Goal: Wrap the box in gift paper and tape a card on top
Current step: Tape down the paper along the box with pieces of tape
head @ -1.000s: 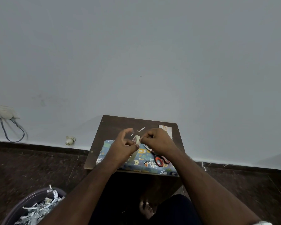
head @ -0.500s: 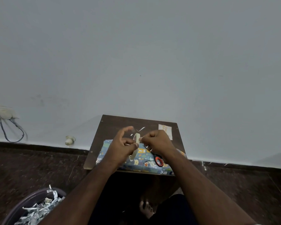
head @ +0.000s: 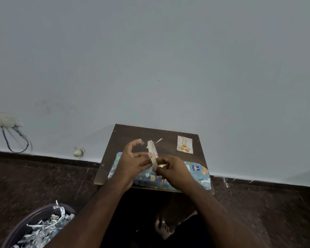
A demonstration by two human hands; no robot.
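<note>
Cream-coloured, the round tape roll (head: 153, 154) stands edge-on between your hands above the box wrapped in blue cartoon-print paper (head: 195, 173) on the dark wooden table (head: 132, 133). Your left hand (head: 132, 163) pinches the roll while its raised index finger carries a small tape piece (head: 142, 141); your right hand (head: 174, 170) curls, pinching at the roll's lower edge. The white greeting card (head: 185, 144) lies flat near the table's far right corner.

The dark brown worktop (head: 129, 138) stands against the wall. Directly on it lie the wrapped box (head: 195, 173) along the near edge, a card (head: 185, 144) at the far right, and a paper scrap (head: 158, 140).
</note>
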